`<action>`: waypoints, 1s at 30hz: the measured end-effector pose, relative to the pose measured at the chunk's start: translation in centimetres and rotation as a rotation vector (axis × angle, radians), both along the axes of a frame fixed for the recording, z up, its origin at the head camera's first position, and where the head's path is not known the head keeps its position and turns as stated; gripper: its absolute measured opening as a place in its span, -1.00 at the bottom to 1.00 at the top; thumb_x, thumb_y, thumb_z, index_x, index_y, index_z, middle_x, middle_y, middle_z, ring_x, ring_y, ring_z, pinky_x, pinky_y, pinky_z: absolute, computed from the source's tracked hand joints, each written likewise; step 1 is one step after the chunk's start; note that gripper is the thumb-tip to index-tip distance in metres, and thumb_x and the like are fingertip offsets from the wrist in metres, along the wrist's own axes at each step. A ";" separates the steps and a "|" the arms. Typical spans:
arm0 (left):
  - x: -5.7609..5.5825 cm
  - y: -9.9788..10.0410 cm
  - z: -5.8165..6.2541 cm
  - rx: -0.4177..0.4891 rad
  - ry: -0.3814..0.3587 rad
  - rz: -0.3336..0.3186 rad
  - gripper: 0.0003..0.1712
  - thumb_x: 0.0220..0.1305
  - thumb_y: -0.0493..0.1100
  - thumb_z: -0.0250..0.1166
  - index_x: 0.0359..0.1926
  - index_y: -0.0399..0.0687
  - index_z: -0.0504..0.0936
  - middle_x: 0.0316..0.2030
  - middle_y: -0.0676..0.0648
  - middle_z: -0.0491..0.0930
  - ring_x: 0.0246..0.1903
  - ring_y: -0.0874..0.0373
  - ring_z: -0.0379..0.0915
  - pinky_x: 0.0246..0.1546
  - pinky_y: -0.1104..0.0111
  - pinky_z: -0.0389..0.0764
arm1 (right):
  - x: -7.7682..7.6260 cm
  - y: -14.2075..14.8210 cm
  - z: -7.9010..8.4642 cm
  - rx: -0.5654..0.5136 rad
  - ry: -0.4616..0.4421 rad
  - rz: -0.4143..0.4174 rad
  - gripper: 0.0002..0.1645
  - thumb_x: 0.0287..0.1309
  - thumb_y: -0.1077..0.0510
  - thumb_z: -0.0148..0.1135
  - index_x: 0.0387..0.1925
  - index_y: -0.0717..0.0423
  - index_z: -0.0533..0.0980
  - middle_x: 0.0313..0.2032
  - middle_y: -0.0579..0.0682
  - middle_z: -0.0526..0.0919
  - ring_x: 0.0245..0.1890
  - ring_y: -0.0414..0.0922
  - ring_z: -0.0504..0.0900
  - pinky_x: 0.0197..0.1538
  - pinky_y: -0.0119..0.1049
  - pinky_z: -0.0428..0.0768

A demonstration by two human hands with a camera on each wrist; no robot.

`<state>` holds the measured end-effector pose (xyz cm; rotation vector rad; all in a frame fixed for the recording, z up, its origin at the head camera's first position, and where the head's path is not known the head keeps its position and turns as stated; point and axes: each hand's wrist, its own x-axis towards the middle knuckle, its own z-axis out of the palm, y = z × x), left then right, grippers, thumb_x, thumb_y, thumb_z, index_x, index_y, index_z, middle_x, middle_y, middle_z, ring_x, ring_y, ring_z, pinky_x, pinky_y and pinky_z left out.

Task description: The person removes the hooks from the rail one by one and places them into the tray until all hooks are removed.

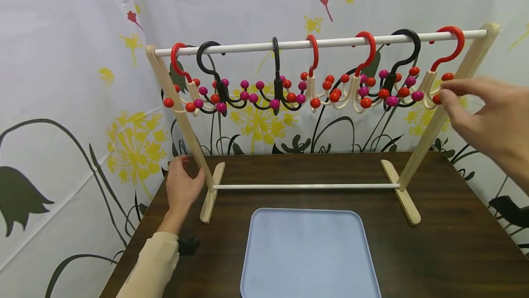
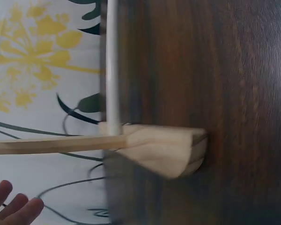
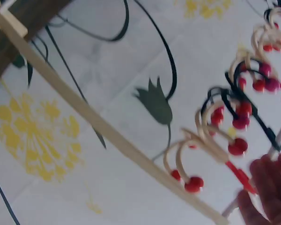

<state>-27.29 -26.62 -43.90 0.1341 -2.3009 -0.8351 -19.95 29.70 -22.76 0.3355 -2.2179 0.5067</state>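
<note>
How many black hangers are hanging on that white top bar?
3. In the head view, one black hanger is second from the left, another black hanger third, and the last black hanger second from the right. None seems hidden.

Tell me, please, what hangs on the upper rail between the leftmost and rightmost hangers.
Left to right in the head view: a black hanger, a second black hanger, a red-hooked cream hanger, another cream one, and a third black hanger.

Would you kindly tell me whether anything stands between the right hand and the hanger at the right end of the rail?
Nothing visible stands between the right hand and that red-hooked hanger; whether they touch is unclear.
</note>
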 end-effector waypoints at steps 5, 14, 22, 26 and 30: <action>-1.1 0.0 -1.9 0.062 -0.068 -0.009 -0.43 0.09 0.00 0.40 0.06 -0.15 0.47 -0.11 -0.19 0.53 -0.11 -0.11 0.50 -0.09 -0.03 0.39 | -2.3 1.2 2.0 -0.083 -0.296 -0.187 -0.45 0.31 0.01 0.03 0.15 0.35 0.45 -0.05 0.47 0.55 -0.07 0.38 0.50 -0.45 -0.55 0.23; -2.2 0.4 -3.0 0.134 0.046 -0.055 -0.66 0.11 -0.15 0.40 -0.11 -0.17 0.56 -0.32 -0.19 0.68 -0.36 -0.06 0.63 -0.20 0.04 0.46 | -4.9 2.3 3.0 -0.056 -0.488 -0.241 -0.26 0.32 -0.13 0.01 0.21 0.45 0.34 0.00 0.50 0.49 -0.05 0.36 0.46 -0.55 -0.46 0.30; -2.6 0.7 -3.1 0.146 0.075 -0.014 -0.71 0.13 -0.09 0.39 -0.18 -0.16 0.60 -0.37 -0.18 0.68 -0.44 -0.04 0.62 -0.28 0.06 0.48 | -5.9 2.1 3.0 0.043 -0.482 -0.303 -0.16 0.22 -0.30 0.04 -0.04 0.48 0.50 -0.15 0.47 0.58 -0.27 0.23 0.43 -0.51 -0.12 0.31; -2.8 0.7 -3.1 0.141 0.088 0.016 -0.74 0.10 -0.11 0.39 -0.22 -0.13 0.61 -0.40 -0.16 0.68 -0.49 -0.02 0.62 -0.30 0.04 0.48 | -6.1 2.0 2.7 0.042 -0.488 -0.303 -0.16 0.23 -0.31 0.04 0.02 0.44 0.50 -0.12 0.48 0.56 -0.23 0.25 0.38 -0.49 -0.10 0.33; -2.9 0.8 -3.2 0.120 0.103 0.044 -0.78 0.09 -0.13 0.38 -0.27 -0.14 0.61 -0.44 -0.14 0.67 -0.51 -0.01 0.61 -0.34 0.04 0.47 | -6.2 2.0 2.4 0.045 -0.466 -0.297 -0.19 0.25 -0.29 0.04 0.06 0.42 0.48 -0.12 0.48 0.54 -0.20 0.27 0.38 -0.48 -0.09 0.33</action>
